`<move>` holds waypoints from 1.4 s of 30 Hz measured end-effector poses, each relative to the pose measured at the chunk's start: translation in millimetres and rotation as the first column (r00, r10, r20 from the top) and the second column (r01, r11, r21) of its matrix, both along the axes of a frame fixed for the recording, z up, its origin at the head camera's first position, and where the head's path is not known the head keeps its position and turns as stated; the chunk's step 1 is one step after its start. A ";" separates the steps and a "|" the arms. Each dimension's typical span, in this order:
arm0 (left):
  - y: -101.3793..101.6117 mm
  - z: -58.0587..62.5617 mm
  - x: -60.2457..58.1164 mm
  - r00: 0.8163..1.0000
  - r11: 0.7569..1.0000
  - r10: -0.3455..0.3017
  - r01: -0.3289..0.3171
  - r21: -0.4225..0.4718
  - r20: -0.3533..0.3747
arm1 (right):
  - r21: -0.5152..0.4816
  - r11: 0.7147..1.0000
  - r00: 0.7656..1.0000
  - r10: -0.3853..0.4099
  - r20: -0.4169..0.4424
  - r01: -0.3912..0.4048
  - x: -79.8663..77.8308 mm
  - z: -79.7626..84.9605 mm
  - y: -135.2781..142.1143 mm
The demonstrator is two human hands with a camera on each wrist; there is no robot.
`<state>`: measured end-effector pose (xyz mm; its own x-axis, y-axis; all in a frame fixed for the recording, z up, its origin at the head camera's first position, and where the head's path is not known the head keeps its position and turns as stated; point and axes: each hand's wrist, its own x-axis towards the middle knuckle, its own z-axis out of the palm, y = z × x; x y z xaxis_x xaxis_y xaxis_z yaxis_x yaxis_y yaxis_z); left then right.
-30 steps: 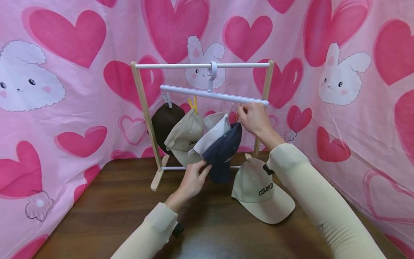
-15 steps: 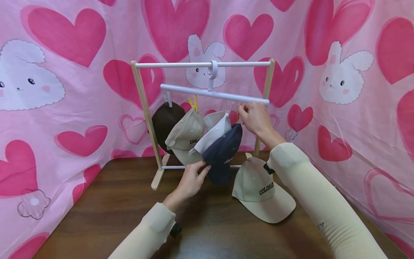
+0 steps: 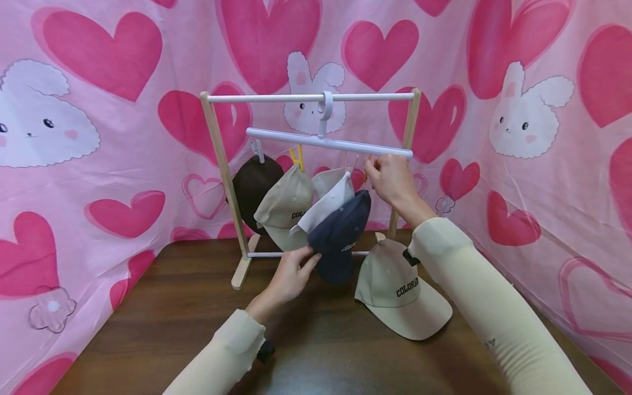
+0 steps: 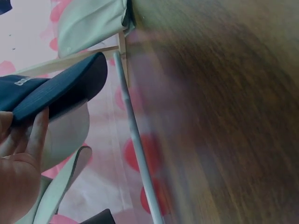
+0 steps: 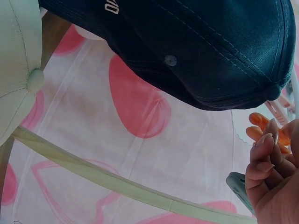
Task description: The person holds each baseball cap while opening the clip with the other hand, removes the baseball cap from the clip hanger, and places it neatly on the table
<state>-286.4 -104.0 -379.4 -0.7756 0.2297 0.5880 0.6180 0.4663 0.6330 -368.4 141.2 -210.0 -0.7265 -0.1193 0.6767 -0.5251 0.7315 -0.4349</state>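
My left hand holds a navy cap near its brim, thumb on one side and fingers on the other. Up by the low end of a tilted white hanger, my right hand pinches an orange clip. The right wrist view puts the navy cap's crown just apart from that clip. A green clip hangs beside the same hand. Along the hanger, a grey clip holds a dark brown cap and a yellow clip holds a beige cap. A white cap hangs behind the navy one.
A wooden rack with a white top bar carries the hanger. Its lower bar runs close above the brown table. Another beige cap with dark lettering sits on the table at the rack's right foot. Pink heart-patterned cloth surrounds the table.
Both hands stay almost in place. The navy cap has dipped very slightly in my left hand, its top a little further below the right hand.
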 end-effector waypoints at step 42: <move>-14.0 -0.7 7.5 0.997 0.997 -0.063 0.060 0.049 0.051 | 0.026 0.999 0.998 -0.046 -0.033 0.047 -1.0 1.3 4.5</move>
